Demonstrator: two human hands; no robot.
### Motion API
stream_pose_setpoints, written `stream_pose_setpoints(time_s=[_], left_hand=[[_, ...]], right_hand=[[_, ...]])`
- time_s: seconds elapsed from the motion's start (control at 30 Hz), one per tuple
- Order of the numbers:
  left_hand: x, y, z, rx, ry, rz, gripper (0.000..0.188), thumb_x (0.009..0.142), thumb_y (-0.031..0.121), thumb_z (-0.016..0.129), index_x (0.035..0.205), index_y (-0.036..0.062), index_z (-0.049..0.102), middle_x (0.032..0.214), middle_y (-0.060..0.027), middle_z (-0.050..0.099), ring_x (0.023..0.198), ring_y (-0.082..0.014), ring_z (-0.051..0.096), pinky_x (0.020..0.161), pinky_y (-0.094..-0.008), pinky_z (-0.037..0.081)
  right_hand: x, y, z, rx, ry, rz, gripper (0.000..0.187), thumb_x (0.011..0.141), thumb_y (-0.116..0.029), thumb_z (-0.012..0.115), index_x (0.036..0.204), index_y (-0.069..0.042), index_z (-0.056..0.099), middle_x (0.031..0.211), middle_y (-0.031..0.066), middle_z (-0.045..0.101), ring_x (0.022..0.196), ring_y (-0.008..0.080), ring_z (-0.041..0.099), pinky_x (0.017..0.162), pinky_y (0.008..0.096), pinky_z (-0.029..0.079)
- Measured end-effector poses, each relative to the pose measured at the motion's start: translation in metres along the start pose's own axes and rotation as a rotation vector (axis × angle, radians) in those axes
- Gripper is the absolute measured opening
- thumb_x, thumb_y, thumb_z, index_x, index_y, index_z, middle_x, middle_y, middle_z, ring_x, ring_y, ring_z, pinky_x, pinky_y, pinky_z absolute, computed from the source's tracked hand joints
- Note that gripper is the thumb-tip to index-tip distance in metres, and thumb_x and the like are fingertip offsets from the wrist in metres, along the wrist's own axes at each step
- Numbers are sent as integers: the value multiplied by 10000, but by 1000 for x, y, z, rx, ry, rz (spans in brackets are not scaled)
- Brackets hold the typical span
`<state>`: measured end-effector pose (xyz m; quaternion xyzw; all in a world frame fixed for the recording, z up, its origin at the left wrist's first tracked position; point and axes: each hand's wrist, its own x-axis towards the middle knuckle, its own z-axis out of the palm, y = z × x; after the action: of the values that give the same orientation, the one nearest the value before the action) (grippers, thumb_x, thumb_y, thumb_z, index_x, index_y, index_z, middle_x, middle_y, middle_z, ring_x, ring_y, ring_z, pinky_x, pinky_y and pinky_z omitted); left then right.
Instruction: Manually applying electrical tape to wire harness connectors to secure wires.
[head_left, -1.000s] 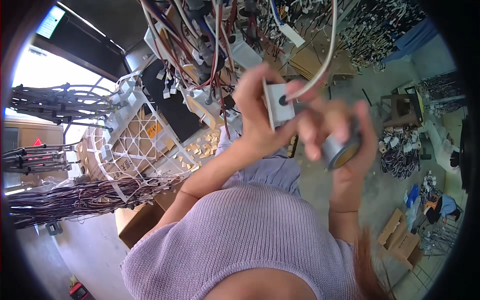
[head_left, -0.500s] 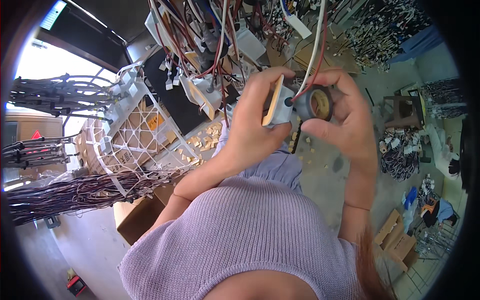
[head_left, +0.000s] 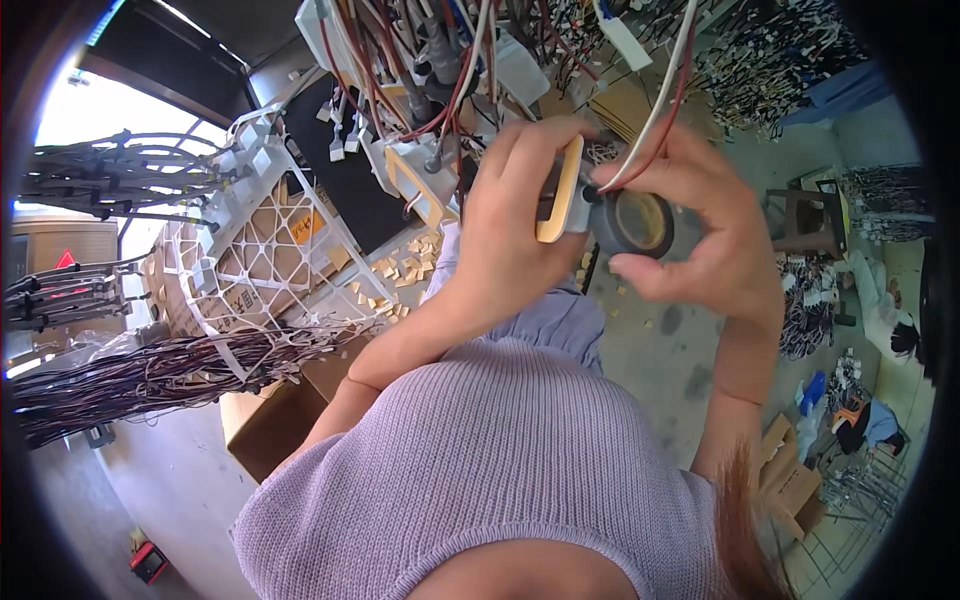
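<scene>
White plastic is being gripped in the left hand [head_left: 515, 205]: a tilted housing [head_left: 578, 208] with a yellow rim is being clasped between its curled fingers and thumb, in front of the chest. The right hand [head_left: 725, 235] is being curved into a half-open C, and a roll of dark tape [head_left: 643, 220] is being held between its thumb below and its fingers above, close against the housing; whether the two are being pressed together cannot be told. A white wire [head_left: 667, 95] and a red wire [head_left: 682, 85] are being led upward from the housing, past the right fingers. Left of the left hand, a second yellow-rimmed housing [head_left: 412, 188] is being seen near hanging wires, with small yellowish pieces [head_left: 405, 275] being seen scattered below.
</scene>
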<state>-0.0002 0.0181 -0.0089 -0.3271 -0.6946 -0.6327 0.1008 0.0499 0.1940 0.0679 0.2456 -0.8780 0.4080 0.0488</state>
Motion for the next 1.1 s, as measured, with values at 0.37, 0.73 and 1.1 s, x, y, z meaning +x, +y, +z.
stream_pose_setpoints(time_s=[0.37,0.73,1.1], left_hand=[[-6,1,-14,-1005,-625,-742,463,626,121,632,1052,-57,601,806,-134,648,708,-209,649,545,-265,514],[-19,0,-3,-1829,-1192,-863,621,589,166,625,1100,-172,525,794,-241,619,663,-296,649,366,-248,459],[-19,-8,-1,-1874,-1099,-864,550,614,154,605,1068,-140,507,762,-223,594,629,-268,616,345,-235,392]], right_hand=[[11,-17,3,584,104,562,498,796,-161,716,1215,27,524,1040,56,599,870,123,613,764,267,492],[44,55,3,624,-524,-308,602,816,-229,690,1305,63,496,1296,268,510,1244,326,494,1027,417,395],[46,40,-3,312,-425,-520,209,725,85,629,896,-33,650,1199,202,576,1148,348,547,923,422,452]])
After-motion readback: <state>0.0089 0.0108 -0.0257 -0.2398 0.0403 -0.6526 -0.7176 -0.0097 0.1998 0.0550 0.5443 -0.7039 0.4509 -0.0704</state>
